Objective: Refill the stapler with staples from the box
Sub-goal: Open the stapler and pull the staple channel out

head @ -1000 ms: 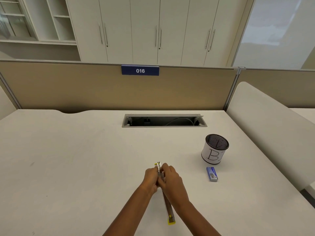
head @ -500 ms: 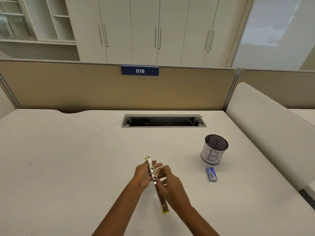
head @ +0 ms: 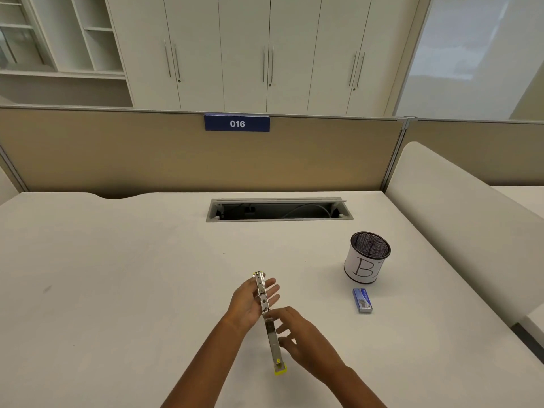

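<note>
A yellow and metal stapler (head: 268, 322) is swung fully open into one long strip above the white desk. My left hand (head: 250, 304) cups its far half, fingers spread behind the metal. My right hand (head: 297, 334) pinches its near half around the middle; the yellow end points toward me. A small blue staple box (head: 362, 300) lies flat on the desk to the right, apart from both hands.
A black mesh pen cup (head: 368, 257) with a white label marked "B" stands just behind the box. A cable slot (head: 279, 209) is cut into the desk further back. A tan partition (head: 117, 151) closes the far edge; a white divider (head: 459, 207) runs along the right.
Both hands have shifted left with the stapler and loosened; my left fingers opened out behind the far half, and the stapler is tilted more to the left.
</note>
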The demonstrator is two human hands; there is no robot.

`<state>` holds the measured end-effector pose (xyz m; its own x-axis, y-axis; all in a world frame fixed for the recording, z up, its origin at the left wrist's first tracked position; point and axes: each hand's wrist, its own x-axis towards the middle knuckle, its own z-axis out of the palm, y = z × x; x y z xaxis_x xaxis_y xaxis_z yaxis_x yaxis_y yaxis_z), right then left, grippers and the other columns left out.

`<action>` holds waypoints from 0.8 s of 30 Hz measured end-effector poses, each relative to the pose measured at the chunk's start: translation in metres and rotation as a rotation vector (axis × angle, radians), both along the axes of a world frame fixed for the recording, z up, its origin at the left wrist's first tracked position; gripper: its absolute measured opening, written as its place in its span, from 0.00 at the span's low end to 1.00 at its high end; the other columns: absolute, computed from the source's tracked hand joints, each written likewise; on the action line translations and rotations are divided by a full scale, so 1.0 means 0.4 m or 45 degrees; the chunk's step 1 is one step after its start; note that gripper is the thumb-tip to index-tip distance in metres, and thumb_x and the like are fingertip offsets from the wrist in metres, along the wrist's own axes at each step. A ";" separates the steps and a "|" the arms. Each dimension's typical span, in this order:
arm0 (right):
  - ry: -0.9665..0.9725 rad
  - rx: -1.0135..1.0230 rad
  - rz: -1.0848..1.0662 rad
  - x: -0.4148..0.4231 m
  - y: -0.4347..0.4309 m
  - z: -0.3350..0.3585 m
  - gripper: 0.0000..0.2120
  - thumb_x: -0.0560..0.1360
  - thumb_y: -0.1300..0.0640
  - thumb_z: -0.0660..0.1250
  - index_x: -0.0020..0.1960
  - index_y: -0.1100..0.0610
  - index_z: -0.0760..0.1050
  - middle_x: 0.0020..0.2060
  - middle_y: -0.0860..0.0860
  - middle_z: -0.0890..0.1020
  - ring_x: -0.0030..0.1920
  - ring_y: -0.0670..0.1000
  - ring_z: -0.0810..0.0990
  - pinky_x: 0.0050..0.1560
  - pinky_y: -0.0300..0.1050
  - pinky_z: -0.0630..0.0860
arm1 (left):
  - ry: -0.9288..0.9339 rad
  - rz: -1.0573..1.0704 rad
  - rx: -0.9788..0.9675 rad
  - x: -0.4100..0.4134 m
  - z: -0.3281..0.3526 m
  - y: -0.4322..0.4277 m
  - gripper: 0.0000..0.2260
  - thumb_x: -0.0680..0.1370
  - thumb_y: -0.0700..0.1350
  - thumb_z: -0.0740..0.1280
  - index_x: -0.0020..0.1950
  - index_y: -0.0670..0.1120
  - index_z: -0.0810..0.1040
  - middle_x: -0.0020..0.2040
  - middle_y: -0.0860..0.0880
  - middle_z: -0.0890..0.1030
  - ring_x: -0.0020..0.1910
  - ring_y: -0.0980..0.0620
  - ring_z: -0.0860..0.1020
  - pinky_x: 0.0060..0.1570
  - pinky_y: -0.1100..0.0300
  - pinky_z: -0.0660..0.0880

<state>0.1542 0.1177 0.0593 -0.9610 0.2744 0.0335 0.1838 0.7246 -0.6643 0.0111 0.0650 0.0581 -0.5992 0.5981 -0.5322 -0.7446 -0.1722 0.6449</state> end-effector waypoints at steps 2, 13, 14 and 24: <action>-0.008 0.103 0.045 0.002 0.000 0.004 0.19 0.76 0.61 0.62 0.64 0.49 0.67 0.61 0.47 0.72 0.55 0.46 0.76 0.54 0.40 0.75 | 0.023 0.011 0.055 0.004 0.001 0.000 0.10 0.81 0.40 0.57 0.45 0.38 0.76 0.45 0.39 0.79 0.45 0.41 0.79 0.53 0.47 0.72; 0.055 0.295 -0.060 -0.014 0.007 -0.011 0.16 0.78 0.61 0.59 0.64 0.49 0.67 0.63 0.49 0.71 0.52 0.51 0.79 0.50 0.46 0.79 | 0.229 0.002 0.036 0.025 0.018 -0.004 0.13 0.81 0.40 0.55 0.47 0.42 0.78 0.38 0.43 0.85 0.45 0.44 0.81 0.46 0.50 0.79; 0.091 0.284 -0.099 -0.019 0.009 -0.007 0.16 0.78 0.61 0.58 0.64 0.50 0.67 0.62 0.49 0.71 0.51 0.51 0.79 0.49 0.47 0.80 | 0.251 -0.001 0.016 0.028 0.021 -0.005 0.13 0.81 0.40 0.55 0.47 0.42 0.78 0.40 0.43 0.84 0.44 0.45 0.81 0.42 0.52 0.80; 0.104 0.325 -0.277 -0.073 0.014 0.024 0.29 0.75 0.66 0.57 0.72 0.47 0.57 0.66 0.49 0.68 0.51 0.49 0.78 0.43 0.38 0.76 | 0.333 -0.019 -0.103 0.057 0.032 0.000 0.12 0.81 0.40 0.57 0.57 0.39 0.77 0.50 0.39 0.81 0.46 0.43 0.80 0.46 0.52 0.78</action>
<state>0.1252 0.1232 0.0688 -0.8721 0.4458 0.2016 0.3062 0.8187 -0.4858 0.0340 0.0648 0.0708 -0.7137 0.5699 -0.4071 -0.5534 -0.1025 0.8266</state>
